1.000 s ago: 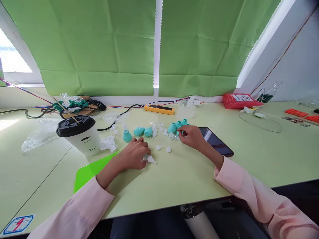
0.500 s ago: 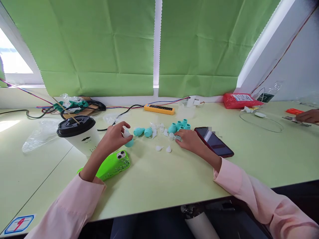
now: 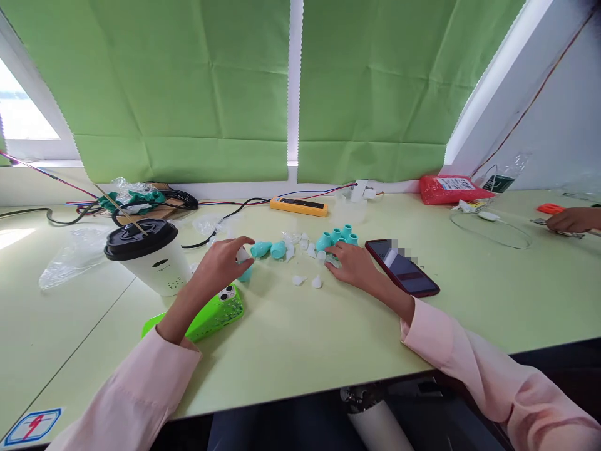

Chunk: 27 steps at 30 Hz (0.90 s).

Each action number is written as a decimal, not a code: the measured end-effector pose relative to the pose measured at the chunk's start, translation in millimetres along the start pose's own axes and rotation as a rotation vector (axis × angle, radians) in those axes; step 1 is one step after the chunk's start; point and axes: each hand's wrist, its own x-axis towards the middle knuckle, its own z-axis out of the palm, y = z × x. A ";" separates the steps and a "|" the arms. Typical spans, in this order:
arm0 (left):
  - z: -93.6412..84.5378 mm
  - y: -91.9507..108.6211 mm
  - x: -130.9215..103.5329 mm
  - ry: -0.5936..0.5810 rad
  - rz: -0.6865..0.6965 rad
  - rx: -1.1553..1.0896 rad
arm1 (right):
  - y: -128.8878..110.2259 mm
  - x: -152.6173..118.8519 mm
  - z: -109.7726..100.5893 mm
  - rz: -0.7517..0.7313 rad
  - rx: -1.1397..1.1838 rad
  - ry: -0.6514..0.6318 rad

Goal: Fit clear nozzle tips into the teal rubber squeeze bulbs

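My left hand [image 3: 220, 266] curves round a small turquoise bulb [image 3: 246, 273] with a white part [image 3: 242, 254] at its top; thumb and forefinger show on the near side, the other fingers are hidden. My right hand [image 3: 351, 263] reaches over a small clear plastic piece [image 3: 333, 262], thumb and forefinger apart on either side of it. Just left of those fingers is a translucent round cap [image 3: 321, 256]. Two turquoise bulbs [image 3: 269, 249] lie between my hands. Behind my right hand several turquoise bulbs [image 3: 336, 237] stand together, open necks up. Two white pointed pieces [image 3: 308, 281] lie nearer me.
A lidded paper cup [image 3: 164, 272] and a green-cased phone [image 3: 213, 318] are by my left arm. A dark phone [image 3: 404, 268] lies beside my right hand. Behind are a yellow power strip [image 3: 299, 207], cables and a red package [image 3: 451, 189]. Another person's hand [image 3: 573, 220] is far right.
My left hand has shifted slightly right, along with the white part. My right thumb and forefinger have spread a little. The other person's hand has moved slightly left.
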 end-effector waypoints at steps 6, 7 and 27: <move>2.9 5.3 -1.0 0.116 -0.059 0.116 | -0.5 0.9 3.4 -0.031 0.045 -0.001; 2.7 6.2 -1.0 0.146 -0.050 0.142 | -0.3 1.2 3.5 -0.038 0.052 -0.005; 65.7 49.9 10.4 0.155 0.228 0.397 | -1.4 1.5 6.0 -0.052 0.314 0.136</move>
